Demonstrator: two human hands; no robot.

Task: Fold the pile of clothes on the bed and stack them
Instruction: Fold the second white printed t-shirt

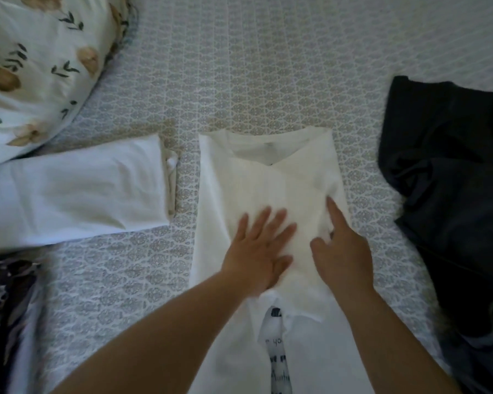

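A white t-shirt lies lengthwise in the middle of the bed, both sides folded in over its centre, with printed lettering showing near the bottom. My left hand lies flat on the folded middle, fingers straight and spread. My right hand rests beside it on the shirt's right fold, index finger stretched forward; the other fingers look bent against the cloth. A folded white garment lies to the left. A dark crumpled garment lies at the right.
A floral pillow fills the top left corner. A dark patterned cloth sits at the lower left edge. The grey patterned bedspread shows beyond the shirt and between the garments.
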